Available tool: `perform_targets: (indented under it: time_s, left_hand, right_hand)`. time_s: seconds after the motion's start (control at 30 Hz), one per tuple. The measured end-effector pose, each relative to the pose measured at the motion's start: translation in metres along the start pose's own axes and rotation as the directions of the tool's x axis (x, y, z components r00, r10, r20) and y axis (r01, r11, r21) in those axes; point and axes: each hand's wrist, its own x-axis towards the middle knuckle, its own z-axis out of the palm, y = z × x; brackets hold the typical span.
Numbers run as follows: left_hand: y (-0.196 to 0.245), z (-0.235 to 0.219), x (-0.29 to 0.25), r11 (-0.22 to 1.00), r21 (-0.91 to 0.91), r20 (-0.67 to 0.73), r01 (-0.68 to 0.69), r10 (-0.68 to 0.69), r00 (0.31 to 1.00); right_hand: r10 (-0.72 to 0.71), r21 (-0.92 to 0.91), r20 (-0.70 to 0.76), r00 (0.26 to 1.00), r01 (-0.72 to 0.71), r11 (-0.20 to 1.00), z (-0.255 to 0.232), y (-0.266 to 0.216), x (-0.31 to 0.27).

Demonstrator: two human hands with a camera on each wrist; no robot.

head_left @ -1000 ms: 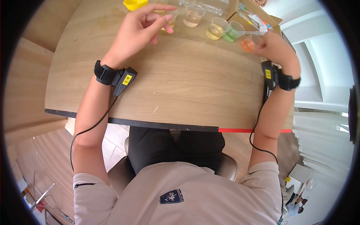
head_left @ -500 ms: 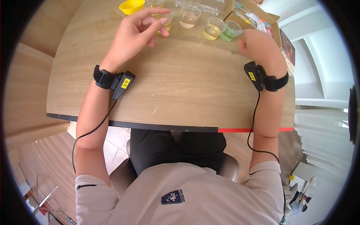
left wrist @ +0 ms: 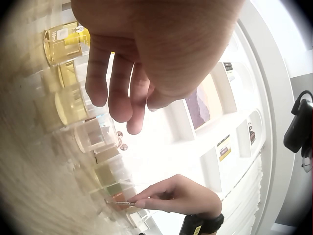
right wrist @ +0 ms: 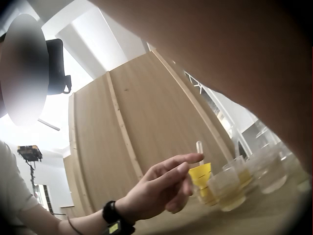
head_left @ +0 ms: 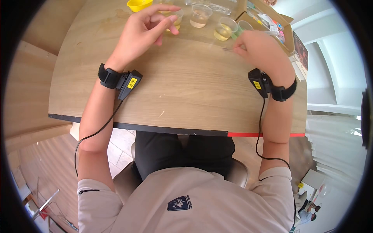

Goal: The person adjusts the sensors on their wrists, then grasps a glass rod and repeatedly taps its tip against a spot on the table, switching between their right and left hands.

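My left hand (head_left: 145, 29) hovers over the table with fingers loosely bent and nothing in them, beside a clear plastic cup (head_left: 176, 23) of pale yellow liquid. My right hand (head_left: 262, 48) pinches a thin, slender stick (left wrist: 120, 202) between thumb and fingers, its tip pointing left just above the table. Behind that tip stands a cup of yellow liquid (head_left: 223, 33). A cup of green liquid (head_left: 244, 26) is partly covered by the right hand. An orange cup (left wrist: 119, 197) shows behind the stick in the left wrist view; the right hand hides it in the head view.
A cup of faintly pink liquid (head_left: 200, 19) stands in the row. Behind the left hand sits a yellow bowl (head_left: 140, 4). An open cardboard box (head_left: 285, 33) with assorted items fills the back right corner, near a clear plastic package (head_left: 213, 7).
My right hand has moved left from beside the orange cup to in front of the green cup, with the stick held in it. The left hand has stayed nearly still.
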Motion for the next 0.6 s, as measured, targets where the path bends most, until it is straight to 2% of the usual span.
perform_targets:
  time_s: [0.07,0.1,0.17,0.2,0.27,0.3,0.37,0.5,0.57,0.6]
  left_hand:
    - [-0.001,0.0,0.001,1.0,-0.002,0.005,0.005,-0.005,1.0]
    - [-0.001,0.0,0.001,1.0,-0.003,0.004,0.004,-0.004,1.0]
    - [-0.002,0.0,0.001,1.0,0.002,-0.007,0.022,-0.022,1.0]
    - [-0.001,0.0,0.001,1.0,0.002,-0.008,0.023,-0.023,1.0]
    - [-0.001,-0.001,0.0,1.0,0.004,-0.003,0.018,-0.018,1.0]
    - [0.0,-0.001,0.0,1.0,0.005,-0.009,0.02,-0.02,1.0]
    - [0.002,-0.001,0.0,1.0,-0.008,0.003,0.018,-0.018,1.0]
    - [0.002,-0.002,-0.002,1.0,-0.02,0.006,0.023,-0.023,1.0]
    - [0.002,-0.001,-0.002,1.0,-0.02,0.014,0.019,-0.019,1.0]
    - [0.002,-0.001,-0.001,1.0,-0.022,0.019,0.019,-0.018,1.0]
  right_hand:
    - [0.004,-0.057,-0.135,0.991,-0.012,0.998,0.004,0.013,-0.005]
    - [0.003,-0.058,-0.135,0.991,-0.011,0.998,0.004,0.018,-0.006]
    - [0.095,-0.171,-0.065,0.993,-0.105,0.98,0.002,0.024,-0.007]
    - [0.094,-0.171,-0.065,0.993,-0.104,0.98,0.0,0.028,-0.007]
    - [0.175,-0.135,0.077,0.982,-0.164,0.977,-0.007,0.033,-0.005]
    - [0.169,-0.135,0.079,0.982,-0.157,0.978,-0.008,0.032,-0.003]
    - [0.279,-0.259,0.182,0.943,-0.228,0.939,-0.011,0.031,0.0]
    - [0.175,-0.114,0.15,0.973,-0.159,0.981,-0.02,0.013,-0.01]
    - [0.006,0.068,0.111,0.994,-0.014,0.998,-0.02,0.002,-0.01]
    - [0.011,0.069,0.111,0.994,-0.019,0.997,-0.017,-0.003,-0.008]
